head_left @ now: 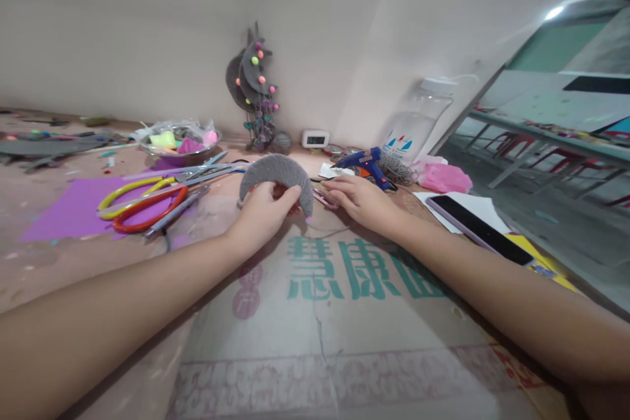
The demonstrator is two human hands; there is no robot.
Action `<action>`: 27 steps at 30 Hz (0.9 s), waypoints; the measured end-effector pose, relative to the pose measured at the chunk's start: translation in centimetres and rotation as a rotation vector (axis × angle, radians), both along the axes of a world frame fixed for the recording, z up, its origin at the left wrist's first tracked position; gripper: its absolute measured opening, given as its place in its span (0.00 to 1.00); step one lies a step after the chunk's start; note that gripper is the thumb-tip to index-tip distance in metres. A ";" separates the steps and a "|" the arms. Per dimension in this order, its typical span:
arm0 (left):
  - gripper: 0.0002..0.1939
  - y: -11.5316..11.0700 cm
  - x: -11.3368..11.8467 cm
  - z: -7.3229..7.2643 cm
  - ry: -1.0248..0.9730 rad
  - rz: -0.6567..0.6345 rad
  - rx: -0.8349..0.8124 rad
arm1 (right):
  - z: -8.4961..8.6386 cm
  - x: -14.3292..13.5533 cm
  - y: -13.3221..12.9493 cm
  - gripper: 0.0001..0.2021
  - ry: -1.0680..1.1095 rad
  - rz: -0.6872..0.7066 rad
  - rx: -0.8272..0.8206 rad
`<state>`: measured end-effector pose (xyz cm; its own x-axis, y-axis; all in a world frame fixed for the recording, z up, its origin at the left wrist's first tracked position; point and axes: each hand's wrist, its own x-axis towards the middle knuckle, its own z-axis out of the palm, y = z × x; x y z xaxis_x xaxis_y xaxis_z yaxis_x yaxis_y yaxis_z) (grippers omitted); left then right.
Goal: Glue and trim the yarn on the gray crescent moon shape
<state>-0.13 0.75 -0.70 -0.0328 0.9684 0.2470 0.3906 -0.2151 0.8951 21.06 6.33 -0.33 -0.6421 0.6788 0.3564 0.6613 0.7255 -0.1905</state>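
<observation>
A crescent moon shape wound in grey yarn (278,169) arches over my left hand (268,210). My left thumb and fingers are closed on its inner edge. A tiny pink-purple bit shows at its lower right tip. Just right of the crescent, my right hand (364,202) lies low over the board with its fingers stretched out. Its fingertips touch or hover at a small pink tool (325,199), partly hidden, whose kind I cannot make out. A thin grey strand of yarn (327,234) curves across the board below both hands.
Left are scissors with yellow and red handles (150,213), purple sheets (63,210) and a bowl (182,157). Behind stand a decorated moon hanging (256,85), a small clock (315,139), a blue glue gun (367,164) and a bottle (418,121). A phone (482,230) lies right.
</observation>
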 end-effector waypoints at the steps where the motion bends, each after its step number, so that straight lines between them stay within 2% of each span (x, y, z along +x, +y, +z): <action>1: 0.16 0.1 0.0 -0.1 -0.011 -0.003 -0.008 | 0.1 0.1 -0.2 0.18 0.047 -0.043 0.010; 4: 0.16 0.4 -0.1 -0.4 -0.066 -0.031 -0.042 | 0.9 -0.2 -1.8 0.18 0.143 -0.096 -0.063; 7: 0.15 0.5 0.0 -0.4 -0.098 -0.033 -0.058 | 1.5 -0.7 -4.0 0.16 0.078 -0.063 -0.175; 9: 0.16 0.5 0.0 -0.3 -0.086 -0.016 -0.052 | 1.5 -1.0 -5.1 0.15 0.012 -0.005 -0.240; 12: 0.15 0.4 0.0 -0.1 -0.073 -0.009 -0.045 | 0.9 -1.3 -5.8 0.18 0.003 -0.001 -0.257; 16: 0.14 0.3 0.0 0.0 -0.038 -0.008 -0.022 | 0.0 -1.6 -5.9 0.06 0.140 0.011 -0.284; 21: 0.15 0.3 0.0 -0.1 0.006 -0.004 -0.027 | -0.3 -2.0 -6.0 0.08 0.433 -0.068 -0.473; 27: 0.15 0.0 0.1 -0.2 -0.031 -0.042 -0.038 | -0.1 -2.0 -5.5 0.07 0.431 -0.097 -0.300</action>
